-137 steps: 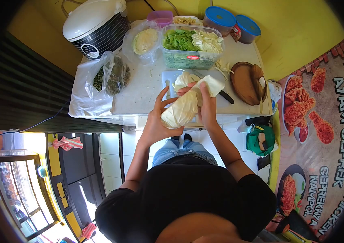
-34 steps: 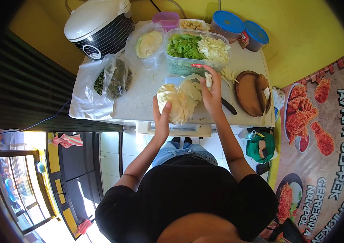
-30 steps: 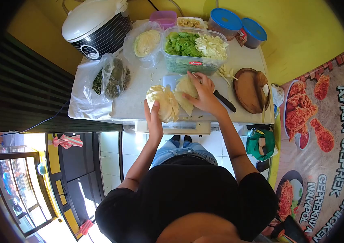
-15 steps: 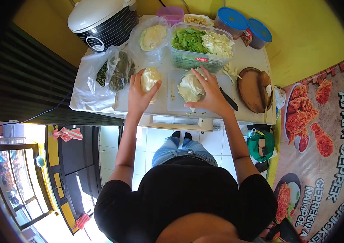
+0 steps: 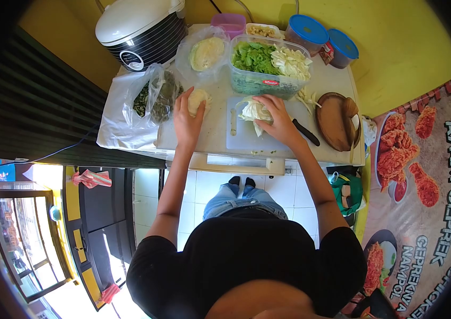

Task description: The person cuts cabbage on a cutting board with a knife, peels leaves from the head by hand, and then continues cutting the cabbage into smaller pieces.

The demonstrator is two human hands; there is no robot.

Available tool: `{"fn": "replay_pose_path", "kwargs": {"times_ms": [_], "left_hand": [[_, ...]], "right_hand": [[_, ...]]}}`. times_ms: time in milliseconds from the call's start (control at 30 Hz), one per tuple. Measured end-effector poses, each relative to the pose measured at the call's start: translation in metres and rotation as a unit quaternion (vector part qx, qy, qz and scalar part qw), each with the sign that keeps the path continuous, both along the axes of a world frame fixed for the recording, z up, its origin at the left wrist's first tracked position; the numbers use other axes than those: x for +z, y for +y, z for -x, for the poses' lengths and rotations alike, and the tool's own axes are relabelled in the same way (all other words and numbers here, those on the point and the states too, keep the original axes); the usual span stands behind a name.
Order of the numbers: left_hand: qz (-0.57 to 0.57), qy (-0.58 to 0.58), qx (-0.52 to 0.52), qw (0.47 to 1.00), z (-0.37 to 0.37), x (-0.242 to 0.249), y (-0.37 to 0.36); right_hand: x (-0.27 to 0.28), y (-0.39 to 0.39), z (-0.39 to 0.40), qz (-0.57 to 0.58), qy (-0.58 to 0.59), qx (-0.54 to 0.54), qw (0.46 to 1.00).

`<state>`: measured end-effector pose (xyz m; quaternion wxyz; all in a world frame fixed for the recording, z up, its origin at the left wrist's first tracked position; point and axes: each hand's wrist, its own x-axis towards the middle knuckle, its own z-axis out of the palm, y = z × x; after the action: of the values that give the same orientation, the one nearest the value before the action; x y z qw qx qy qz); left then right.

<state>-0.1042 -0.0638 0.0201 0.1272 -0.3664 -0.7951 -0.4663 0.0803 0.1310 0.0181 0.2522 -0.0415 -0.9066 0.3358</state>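
My left hand point(image 5: 188, 123) is curled around a pale cabbage piece point(image 5: 199, 100) on the table, left of a white cutting board point(image 5: 237, 139). Its thumb and fingers sit on opposite sides of the piece. On the board, my right hand point(image 5: 277, 118) grips a bunch of cabbage leaves point(image 5: 255, 111) from above, with fingers over the top and the thumb at the near side. The underside of the bunch is hidden. Just right of my right hand lies a knife point(image 5: 306, 133), its black handle showing.
Behind the board stands a clear container point(image 5: 268, 87) of cut greens and cabbage. A bagged cabbage half point(image 5: 207, 54), a bag of dark leaves point(image 5: 159, 98) and a rice cooker point(image 5: 143, 37) are to the left. On the right sits a wooden mortar point(image 5: 330, 125) with a pestle.
My right hand has closed in on the cabbage leaves, which now look more tightly bunched. My left hand stays at its piece, which shows a paler side. The whole view has shifted slightly.
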Motion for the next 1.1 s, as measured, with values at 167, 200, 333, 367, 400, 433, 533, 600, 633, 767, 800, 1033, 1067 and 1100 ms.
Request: {"fn": "replay_pose_path", "kwargs": {"times_ms": [167, 200, 333, 367, 400, 433, 533, 600, 633, 767, 800, 1033, 1067, 1100], "left_hand": [[-0.040, -0.015, -0.030, 0.999, 0.009, 0.000, -0.001], [-0.026, 0.012, -0.030, 0.999, 0.011, 0.001, -0.001], [-0.042, 0.027, -0.020, 0.999, 0.009, 0.006, -0.001], [-0.042, 0.027, -0.018, 0.999, 0.008, 0.008, -0.002], [-0.068, 0.036, -0.009, 0.997, 0.006, 0.010, -0.004], [-0.093, 0.043, 0.001, 0.995, 0.004, 0.013, -0.006], [-0.110, 0.019, -0.009, 0.994, -0.005, 0.024, -0.016], [-0.102, 0.002, -0.009, 0.995, -0.008, 0.026, -0.023], [-0.092, -0.016, -0.011, 0.996, -0.010, 0.027, -0.026], [-0.090, -0.039, -0.018, 0.995, -0.017, 0.031, -0.033], [-0.092, -0.044, -0.024, 0.994, -0.017, 0.031, -0.033], [-0.087, -0.065, -0.093, 0.990, -0.026, 0.030, -0.020], [-0.088, -0.066, -0.097, 0.989, -0.030, 0.029, -0.017], [-0.077, -0.079, -0.115, 0.987, -0.035, 0.028, -0.014]], "right_hand": [[0.012, -0.009, 0.009, 0.008, 0.032, 0.007, 0.999], [0.016, -0.013, 0.014, 0.022, 0.050, 0.010, 0.998], [0.022, -0.030, 0.044, 0.020, 0.099, 0.031, 0.994], [0.020, -0.036, 0.052, 0.020, 0.099, 0.033, 0.994], [0.015, -0.042, 0.059, 0.024, 0.085, 0.026, 0.996], [0.010, -0.046, 0.063, 0.028, 0.072, 0.020, 0.997], [-0.007, -0.053, 0.068, 0.031, -0.023, 0.001, 0.999], [-0.004, -0.049, 0.066, 0.054, -0.021, 0.015, 0.998], [-0.002, -0.046, 0.063, 0.078, -0.020, 0.025, 0.996], [0.010, -0.032, 0.053, 0.085, -0.008, 0.031, 0.996], [0.012, -0.029, 0.050, 0.107, 0.005, 0.024, 0.994], [0.022, -0.018, 0.013, 0.267, -0.046, -0.034, 0.962], [0.019, -0.015, 0.008, 0.265, -0.046, -0.039, 0.962], [0.015, -0.013, 0.002, 0.213, -0.056, -0.033, 0.975]]}}
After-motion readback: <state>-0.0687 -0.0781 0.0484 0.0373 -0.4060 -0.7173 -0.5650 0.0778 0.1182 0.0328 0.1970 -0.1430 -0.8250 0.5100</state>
